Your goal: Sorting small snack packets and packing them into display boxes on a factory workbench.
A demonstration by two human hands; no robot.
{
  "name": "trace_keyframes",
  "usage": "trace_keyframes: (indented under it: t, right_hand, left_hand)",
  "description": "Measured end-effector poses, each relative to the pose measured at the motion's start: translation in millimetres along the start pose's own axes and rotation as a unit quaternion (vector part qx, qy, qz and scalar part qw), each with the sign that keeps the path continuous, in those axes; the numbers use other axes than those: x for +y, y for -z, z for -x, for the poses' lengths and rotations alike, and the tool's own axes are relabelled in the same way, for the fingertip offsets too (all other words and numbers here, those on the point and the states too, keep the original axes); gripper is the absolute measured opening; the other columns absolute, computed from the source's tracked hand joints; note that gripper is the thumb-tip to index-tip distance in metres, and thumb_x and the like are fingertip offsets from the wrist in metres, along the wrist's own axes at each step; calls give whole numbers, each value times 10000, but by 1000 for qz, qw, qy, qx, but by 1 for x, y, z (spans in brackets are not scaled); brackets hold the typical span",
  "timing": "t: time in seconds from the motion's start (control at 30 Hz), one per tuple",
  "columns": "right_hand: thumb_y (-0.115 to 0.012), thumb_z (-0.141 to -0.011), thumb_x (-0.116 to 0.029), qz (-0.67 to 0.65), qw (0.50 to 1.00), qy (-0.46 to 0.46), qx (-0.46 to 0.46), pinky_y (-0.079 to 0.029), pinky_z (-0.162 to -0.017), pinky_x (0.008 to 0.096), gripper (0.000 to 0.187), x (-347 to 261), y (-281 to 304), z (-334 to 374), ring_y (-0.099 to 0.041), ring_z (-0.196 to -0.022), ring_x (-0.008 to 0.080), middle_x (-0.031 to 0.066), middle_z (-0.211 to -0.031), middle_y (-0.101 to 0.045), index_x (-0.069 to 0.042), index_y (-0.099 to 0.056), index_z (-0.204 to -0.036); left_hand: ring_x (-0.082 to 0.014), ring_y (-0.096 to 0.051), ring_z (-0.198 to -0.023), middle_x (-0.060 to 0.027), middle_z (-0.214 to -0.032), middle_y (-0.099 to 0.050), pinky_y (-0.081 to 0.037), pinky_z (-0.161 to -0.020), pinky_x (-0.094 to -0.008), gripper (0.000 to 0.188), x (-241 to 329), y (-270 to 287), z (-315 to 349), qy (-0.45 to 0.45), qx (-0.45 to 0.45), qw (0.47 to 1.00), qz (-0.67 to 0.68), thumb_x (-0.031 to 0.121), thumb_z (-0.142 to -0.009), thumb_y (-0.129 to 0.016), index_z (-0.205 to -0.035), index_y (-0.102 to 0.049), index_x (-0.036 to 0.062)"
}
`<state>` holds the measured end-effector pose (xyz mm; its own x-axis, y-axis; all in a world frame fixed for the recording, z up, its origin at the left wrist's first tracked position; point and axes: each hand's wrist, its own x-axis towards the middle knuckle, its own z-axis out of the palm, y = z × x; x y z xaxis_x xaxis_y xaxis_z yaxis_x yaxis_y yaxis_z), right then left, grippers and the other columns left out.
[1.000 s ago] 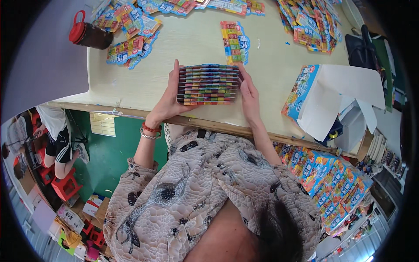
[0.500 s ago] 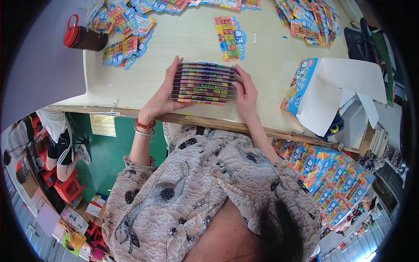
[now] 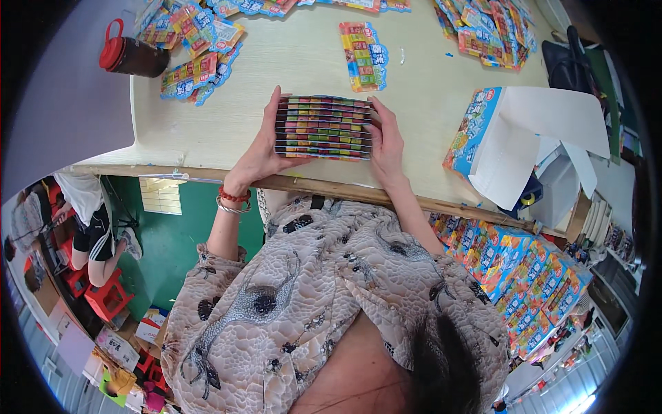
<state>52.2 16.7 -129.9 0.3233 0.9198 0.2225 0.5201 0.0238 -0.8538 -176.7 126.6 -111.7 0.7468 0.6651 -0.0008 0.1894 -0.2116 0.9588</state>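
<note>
Between my two hands, close to the table's front edge, stands a stack of colourful blister-style candy packs (image 3: 323, 129), set on edge with their thin sides facing up. My left hand (image 3: 265, 148) grips the stack's left end, thumb along the near side. At the other end my right hand (image 3: 387, 141) presses with its fingers bent against the pack edges. One single pack (image 3: 363, 57) lies flat on the table just beyond the stack. Off to the right, an open display box (image 3: 507, 141), blue and orange outside and white inside, lies with its flaps spread.
Loose packs (image 3: 193, 41) are heaped at the far left, and another heap (image 3: 486, 31) lies at the far right. A dark bottle with a red lid (image 3: 134, 56) lies left. Filled boxes (image 3: 517, 283) are piled below the table's right side. Another person (image 3: 89, 214) is at the left.
The packs in the stack now line up more evenly, and my right hand has moved slightly inward against their end. The view has shifted a little.
</note>
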Motion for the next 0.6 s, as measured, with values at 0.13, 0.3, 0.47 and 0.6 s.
trace_keyframes:
  t: [0.13,0.3,0.47,0.6]
  right_hand:
    - [-449,-972,-29,-24,1000,-5,6,-504,-928,333,398,-1,-1,-1,-574,-1142,259,136,-1283,-518,-57,-443,-1369]
    - [-469,-955,-9,-91,995,-37,-18,-471,-977,345,407,0,7,-3,-552,-1172,246,116,-1276,-524,-54,-447,-1359]
    - [-622,-863,-83,-276,937,-159,-147,-410,-1040,375,660,-4,40,-21,-430,-1289,254,144,-1358,-433,-74,-314,-1446]
    - [-803,-676,-205,14,973,58,-222,-408,-1037,396,1042,-35,47,-36,-363,-1316,319,195,-1392,-335,-103,-178,-1502]
  left_hand:
    - [-301,-338,-1349,-191,-1448,-316,-296,-1119,-385,1279,4,0,0,9,3,1000,-22,156,-642,-887,-1510,49,79]
    - [-282,-361,-1333,-182,-1439,-333,-304,-1115,-381,1237,9,-1,-3,20,-8,1000,-3,135,-659,-876,-1507,22,78]
    - [-253,-408,-1291,-167,-1421,-358,-360,-1083,-378,1185,8,1,-2,34,-17,999,33,103,-668,-866,-1501,-22,105]
    - [-245,-439,-1263,-157,-1398,-389,-386,-1066,-374,1171,5,2,-3,17,-20,1000,17,92,-671,-861,-1495,-28,108]
